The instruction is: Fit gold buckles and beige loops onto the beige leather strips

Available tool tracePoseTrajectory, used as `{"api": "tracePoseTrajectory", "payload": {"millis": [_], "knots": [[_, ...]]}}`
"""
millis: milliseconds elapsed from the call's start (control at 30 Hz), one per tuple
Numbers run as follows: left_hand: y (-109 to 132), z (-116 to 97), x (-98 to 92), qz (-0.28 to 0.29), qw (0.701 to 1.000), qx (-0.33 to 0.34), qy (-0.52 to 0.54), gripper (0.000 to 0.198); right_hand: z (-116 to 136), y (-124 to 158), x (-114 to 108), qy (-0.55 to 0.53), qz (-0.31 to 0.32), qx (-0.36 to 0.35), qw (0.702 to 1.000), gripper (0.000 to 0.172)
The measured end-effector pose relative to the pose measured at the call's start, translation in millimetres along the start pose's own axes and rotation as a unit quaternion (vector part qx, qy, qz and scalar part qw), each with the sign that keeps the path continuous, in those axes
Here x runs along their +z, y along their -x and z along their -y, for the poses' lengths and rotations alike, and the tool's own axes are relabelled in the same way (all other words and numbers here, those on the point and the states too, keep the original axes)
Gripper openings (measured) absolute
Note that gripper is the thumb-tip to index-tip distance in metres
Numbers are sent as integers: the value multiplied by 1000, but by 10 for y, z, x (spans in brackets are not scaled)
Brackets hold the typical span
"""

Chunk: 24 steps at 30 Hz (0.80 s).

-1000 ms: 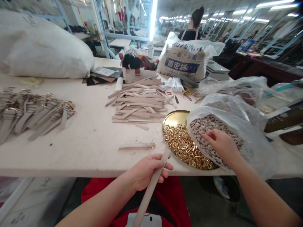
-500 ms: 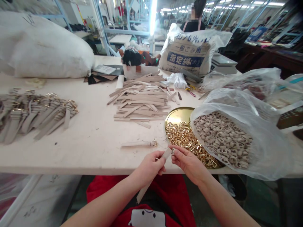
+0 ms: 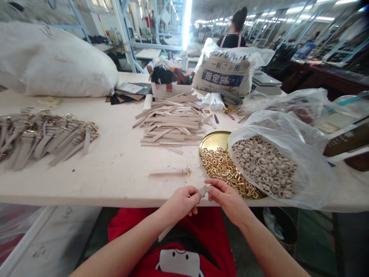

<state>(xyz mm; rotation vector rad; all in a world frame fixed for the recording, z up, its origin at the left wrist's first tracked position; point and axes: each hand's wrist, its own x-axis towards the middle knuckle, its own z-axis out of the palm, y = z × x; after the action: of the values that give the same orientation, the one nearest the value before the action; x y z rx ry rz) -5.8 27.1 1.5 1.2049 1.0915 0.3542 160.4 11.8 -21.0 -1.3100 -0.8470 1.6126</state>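
My left hand (image 3: 186,200) is closed around a beige strap (image 3: 201,191), whose tail hangs down below the table edge over my lap. At the strap's upper end, my right hand (image 3: 221,196) pinches a small beige loop (image 3: 207,186); the loop sits at the strap's tip, partly hidden by my fingers. Just beyond my hands lies one strap with a gold buckle (image 3: 169,172) on the table. Right of my right hand is a round gold tray (image 3: 215,141) with a heap of gold buckles (image 3: 227,169). Many beige loops (image 3: 265,165) fill an open plastic bag (image 3: 313,169).
A pile of loose beige straps (image 3: 173,121) lies mid-table. To the left is a heap of straps with buckles (image 3: 52,134), with a large white sack (image 3: 57,61) behind. A printed bag (image 3: 227,71) stands at the back, a person (image 3: 235,32) beyond it.
The loop in my right hand has come onto the strap's tip, where a small gap showed before. The view has tilted slightly.
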Motion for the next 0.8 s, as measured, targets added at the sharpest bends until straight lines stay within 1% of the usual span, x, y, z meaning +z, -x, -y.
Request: {"api": "tracePoseTrajectory", "payload": {"millis": [100, 200, 300, 433, 567, 667, 767, 800], "knots": [[43, -9, 27, -8, 1000, 3, 17, 18, 20, 25, 13, -21, -14, -8, 1000, 28], [73, -17, 51, -11, 999, 7, 40, 16, 41, 48, 9, -55, -10, 3, 998, 27], [104, -38, 61, 2, 996, -15, 84, 11, 49, 75, -15, -83, 1, 20, 996, 26], [150, -80, 59, 21, 989, -51, 140, 16, 30, 103, -42, -98, -3, 33, 995, 25], [154, -88, 48, 24, 984, -69, 160, 15, -7, 93, -51, -101, -26, 10, 995, 25], [121, -59, 35, 32, 982, -69, 170, 15, -39, 58, -62, -114, -32, -5, 993, 18], [77, -19, 17, 42, 979, -67, 187, 13, -68, 18, -73, -121, -28, -2, 992, 29], [63, -6, 10, 44, 978, -68, 194, 13, -76, 6, -76, -122, -26, 1, 992, 29]]}}
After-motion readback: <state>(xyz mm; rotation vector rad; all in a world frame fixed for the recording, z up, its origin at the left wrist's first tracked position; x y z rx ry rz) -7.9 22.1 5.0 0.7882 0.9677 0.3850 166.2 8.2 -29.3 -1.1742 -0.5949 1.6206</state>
